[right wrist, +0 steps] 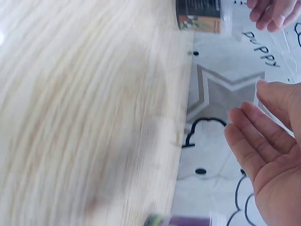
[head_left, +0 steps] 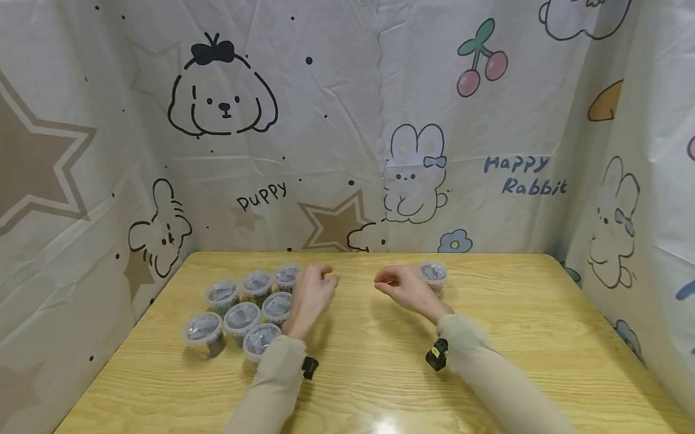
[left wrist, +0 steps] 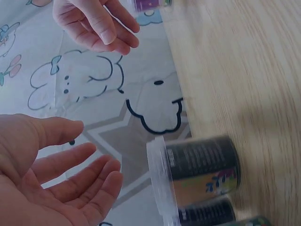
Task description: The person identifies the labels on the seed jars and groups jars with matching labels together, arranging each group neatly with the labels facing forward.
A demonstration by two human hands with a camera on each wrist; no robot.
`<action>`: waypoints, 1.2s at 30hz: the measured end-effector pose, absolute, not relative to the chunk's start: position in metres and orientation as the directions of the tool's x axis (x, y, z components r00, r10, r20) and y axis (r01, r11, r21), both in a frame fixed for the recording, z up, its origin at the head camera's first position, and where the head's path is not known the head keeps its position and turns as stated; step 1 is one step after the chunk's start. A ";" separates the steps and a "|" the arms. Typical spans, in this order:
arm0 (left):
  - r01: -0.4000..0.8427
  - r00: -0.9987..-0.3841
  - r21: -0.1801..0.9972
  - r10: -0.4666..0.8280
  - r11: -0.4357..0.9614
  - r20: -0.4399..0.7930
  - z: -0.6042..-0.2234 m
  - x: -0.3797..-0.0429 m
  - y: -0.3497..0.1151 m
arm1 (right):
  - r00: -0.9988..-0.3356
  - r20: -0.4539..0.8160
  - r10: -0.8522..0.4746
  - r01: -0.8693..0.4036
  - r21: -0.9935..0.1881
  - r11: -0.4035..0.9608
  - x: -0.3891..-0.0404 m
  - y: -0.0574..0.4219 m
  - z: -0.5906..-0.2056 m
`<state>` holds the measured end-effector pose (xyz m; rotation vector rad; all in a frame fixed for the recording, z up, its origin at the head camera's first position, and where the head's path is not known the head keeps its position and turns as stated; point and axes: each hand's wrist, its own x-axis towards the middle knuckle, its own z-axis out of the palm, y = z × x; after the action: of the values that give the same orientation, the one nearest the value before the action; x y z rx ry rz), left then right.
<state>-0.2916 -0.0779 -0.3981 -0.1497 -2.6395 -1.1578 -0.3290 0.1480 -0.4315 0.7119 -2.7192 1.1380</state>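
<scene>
My left hand point(head_left: 314, 297) is raised over the table beside a group of lidded plastic tubs, fingers loosely bent and holding nothing. Closest to it are a tub point(head_left: 278, 307) and another tub point(head_left: 288, 276) partly covered by the hand. In the left wrist view a tub point(left wrist: 202, 169) shows a clear lid and a dark and orange label. My right hand point(head_left: 407, 288) hovers opposite, also with nothing in its relaxed fingers. A single tub point(head_left: 434, 275) with a purple label stands just behind it, its lower part hidden by the hand.
More tubs stand at the left: one tub point(head_left: 203, 333) at the outer side and one tub point(head_left: 262, 341) partly behind the left sleeve. The wooden table point(head_left: 378, 359) ends at a printed cloth point(head_left: 332, 146) hanging at the back and sides.
</scene>
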 end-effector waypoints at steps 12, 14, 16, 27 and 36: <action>0.134 -0.971 0.626 -0.023 0.768 0.236 -0.393 -0.294 -0.098 | -0.828 0.294 -0.477 -0.548 -0.605 0.577 -0.327 0.117 -0.434; 0.123 -0.974 0.616 -0.026 0.778 0.226 -0.393 -0.294 -0.102 | -0.817 0.307 -0.489 -0.565 -0.600 0.567 -0.327 0.112 -0.435; 0.123 -0.974 0.594 -0.018 0.795 0.225 -0.393 -0.295 -0.106 | -0.801 0.327 -0.501 -0.589 -0.582 0.561 -0.329 0.108 -0.436; 0.097 -0.987 0.528 0.013 0.844 0.159 -0.403 -0.299 -0.115 | -0.816 0.284 -0.503 -0.546 -0.662 0.513 -0.333 0.076 -0.437; 0.127 -0.987 0.520 0.059 0.844 0.146 -0.411 -0.308 -0.122 | -0.828 0.257 -0.498 -0.508 -0.719 0.475 -0.339 0.060 -0.446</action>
<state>-0.3077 -0.1217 -0.4108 -0.1470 -2.8967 -0.8299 -0.3387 0.0602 -0.4460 0.9163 -2.6875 1.3162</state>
